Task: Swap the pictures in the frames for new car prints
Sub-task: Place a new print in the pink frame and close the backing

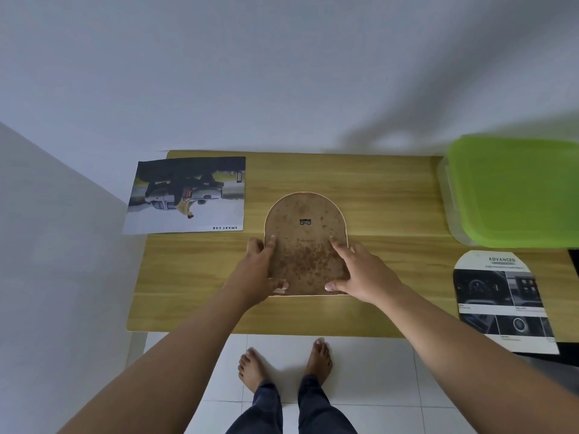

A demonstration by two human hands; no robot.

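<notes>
An arch-topped picture frame [305, 233] lies face down in the middle of the wooden table [385, 198], its stained brown backing and small metal hanger facing up. My left hand [257, 270] holds its lower left edge, fingers on the backing and thumb at the bottom corner. My right hand [360, 274] holds the lower right edge the same way, index finger stretched over the backing. A rectangular car print [188, 195] lies flat at the table's back left. An arch-cut car print [501, 302] marked ADVANCED lies at the right.
A clear plastic box with a green lid [513, 189] stands at the table's back right. A dark object [575, 264] shows at the right edge. White walls close the back and left. My bare feet [285, 361] stand on white floor tiles below the table's front edge.
</notes>
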